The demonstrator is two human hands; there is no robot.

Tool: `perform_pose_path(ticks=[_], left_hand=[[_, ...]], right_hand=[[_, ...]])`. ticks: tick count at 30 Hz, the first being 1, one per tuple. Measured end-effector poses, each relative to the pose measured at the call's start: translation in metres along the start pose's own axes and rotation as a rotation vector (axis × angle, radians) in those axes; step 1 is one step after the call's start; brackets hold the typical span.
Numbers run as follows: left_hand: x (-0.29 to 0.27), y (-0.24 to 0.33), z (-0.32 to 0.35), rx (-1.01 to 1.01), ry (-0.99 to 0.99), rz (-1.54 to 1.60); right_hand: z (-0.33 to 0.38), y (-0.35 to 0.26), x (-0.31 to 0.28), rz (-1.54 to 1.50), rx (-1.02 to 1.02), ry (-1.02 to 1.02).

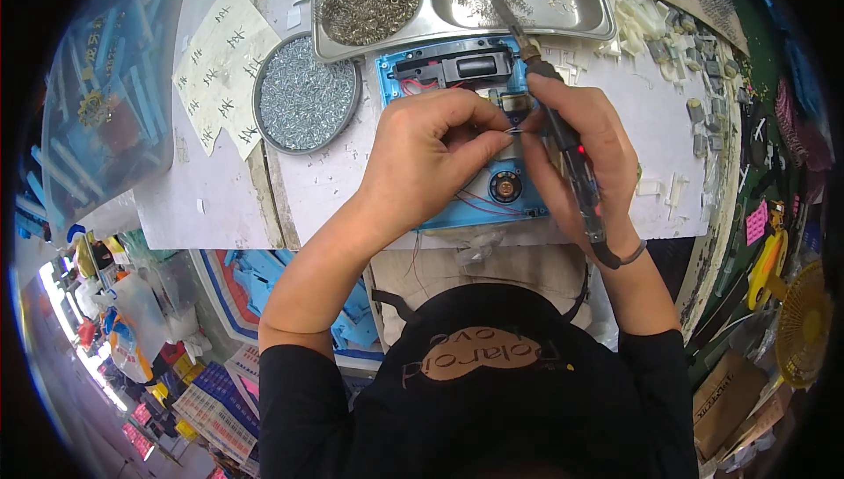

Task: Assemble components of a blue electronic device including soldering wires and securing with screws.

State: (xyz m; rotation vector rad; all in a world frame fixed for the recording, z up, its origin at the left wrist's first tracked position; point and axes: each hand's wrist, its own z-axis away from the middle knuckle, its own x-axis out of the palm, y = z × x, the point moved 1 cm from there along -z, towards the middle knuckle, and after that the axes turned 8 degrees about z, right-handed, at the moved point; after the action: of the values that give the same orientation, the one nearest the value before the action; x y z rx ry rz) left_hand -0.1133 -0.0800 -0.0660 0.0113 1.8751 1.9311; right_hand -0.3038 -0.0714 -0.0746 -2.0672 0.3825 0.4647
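A blue plastic housing [479, 214] lies in front of me, with a black part [475, 67], a round speaker-like part [505, 185] and thin red wires in it. Over its middle, my left hand [426, 149] is closed, thumb and forefinger pinching something too small to make out. My right hand [591, 141] grips a black soldering iron [563, 132] with small red lights, its metal tip pointing away from me over the tray. The fingers of my right hand come close to the left fingertips. Between them, part of the housing is hidden.
A steel tray [426, 4] of small metal parts stands behind the housing. Left of it are a round dish [306, 92] of small screws, a marked paper sheet [227, 66] and a clear bag [114, 92] of blue strips. Small white and grey parts [694, 57] lie right.
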Motion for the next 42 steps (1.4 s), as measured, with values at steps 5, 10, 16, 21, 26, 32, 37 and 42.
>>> perform_pose_path(ticks=[5, 10, 16, 21, 26, 32, 37, 42], left_hand=[[0.001, -0.001, 0.002, -0.047, 0.007, 0.027], [0.001, 0.004, 0.000, -0.017, -0.006, 0.003], [-0.001, -0.005, 0.002, 0.211, -0.068, -0.071], [-0.003, 0.002, 0.010, 0.330, -0.177, -0.275], [-0.003, -0.001, 0.011, 0.394, -0.181, -0.347], [-0.001, -0.006, 0.011, 0.444, -0.154, -0.358], [0.000, -0.008, 0.011, 0.463, -0.145, -0.356], [0.000, -0.007, 0.011, 0.463, -0.147, -0.357]], right_hand=[[-0.002, 0.000, 0.001, 0.020, -0.053, 0.042], [-0.001, 0.003, 0.003, 0.027, -0.050, 0.056], [0.009, 0.000, -0.016, 0.063, -0.033, 0.015], [0.036, 0.001, -0.092, -0.338, 0.347, 0.067], [0.033, 0.008, -0.086, -0.345, 0.218, -0.222], [0.024, 0.009, -0.070, -0.247, 0.079, -0.289], [0.023, 0.009, -0.068, -0.202, 0.041, -0.297], [0.018, 0.008, -0.066, -0.168, 0.004, -0.317]])
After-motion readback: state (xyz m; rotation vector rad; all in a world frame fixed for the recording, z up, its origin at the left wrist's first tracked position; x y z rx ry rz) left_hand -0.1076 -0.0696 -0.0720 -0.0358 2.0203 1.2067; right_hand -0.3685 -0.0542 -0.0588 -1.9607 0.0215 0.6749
